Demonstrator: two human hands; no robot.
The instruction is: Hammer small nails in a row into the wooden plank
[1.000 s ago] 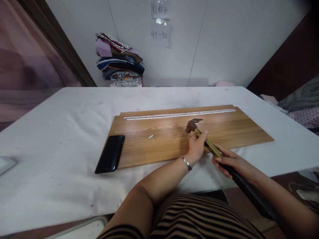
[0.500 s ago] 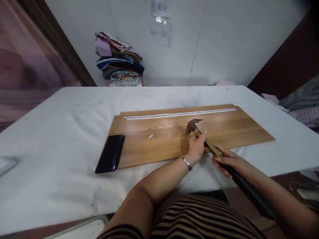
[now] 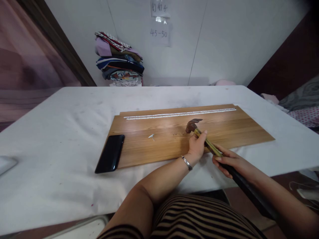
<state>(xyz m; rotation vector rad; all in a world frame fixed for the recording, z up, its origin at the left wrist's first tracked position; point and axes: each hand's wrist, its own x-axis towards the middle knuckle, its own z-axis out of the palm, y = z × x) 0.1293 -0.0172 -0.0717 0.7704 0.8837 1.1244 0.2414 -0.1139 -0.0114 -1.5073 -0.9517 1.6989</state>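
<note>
The hammer (image 3: 211,146) lies with its head over the middle of the wooden board (image 3: 229,127). Beyond the board's near edge, the right hand (image 3: 231,162) has its grip round the handle; the left hand's (image 3: 196,146) grip, partly hidden, cannot be judged.

Left hand (image 3: 197,146) is hiding its own fingertips near the hammer (image 3: 191,126) head; contact unclear. Below right hand's (image 3: 231,162) grip, handle end is getting lost in shadow. Left of grip, nail-like bits (image 3: 152,136) are showing too small to count. Well above, upper note (image 3: 160,9) is running off-frame.
</note>
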